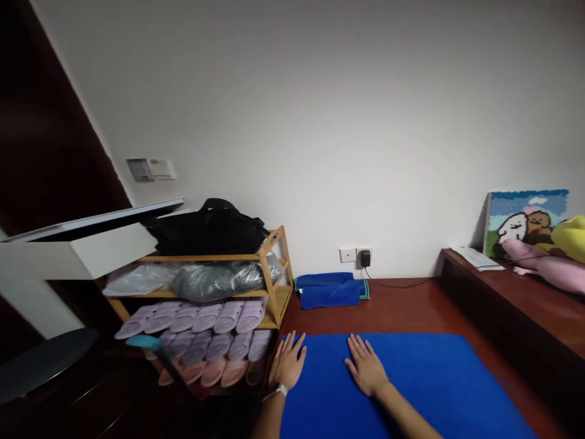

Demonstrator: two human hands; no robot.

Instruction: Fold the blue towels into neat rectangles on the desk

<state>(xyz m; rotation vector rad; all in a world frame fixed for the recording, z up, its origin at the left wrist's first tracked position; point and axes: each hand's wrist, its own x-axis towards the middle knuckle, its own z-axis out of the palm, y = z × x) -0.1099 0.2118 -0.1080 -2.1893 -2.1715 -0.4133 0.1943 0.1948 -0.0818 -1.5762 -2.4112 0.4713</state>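
Your blue cloth (439, 378) lay spread on the reddish-brown tabletop (402, 308), lower centre to lower right of the frame. Your left hand (289, 361) rested palm down at the cloth's upper-left corner, a pale-banded watch (281, 389) on that wrist; your right hand (368, 367) lay palm down near the middle of its far edge. Grip, both hands: uncurled, fingers straight and slightly apart, pressed flat rather than clamped. Beyond them, at frame centre, a folded blue cloth bundle (331, 289) sat near the wall, with a black plug adapter (365, 258) to its upper right. Left of centre: wooden rack (269, 274), black bag (208, 231) on top, lilac slippers (214, 316) below. Right edge: pink plush toy (548, 262) before a dog picture (525, 222).
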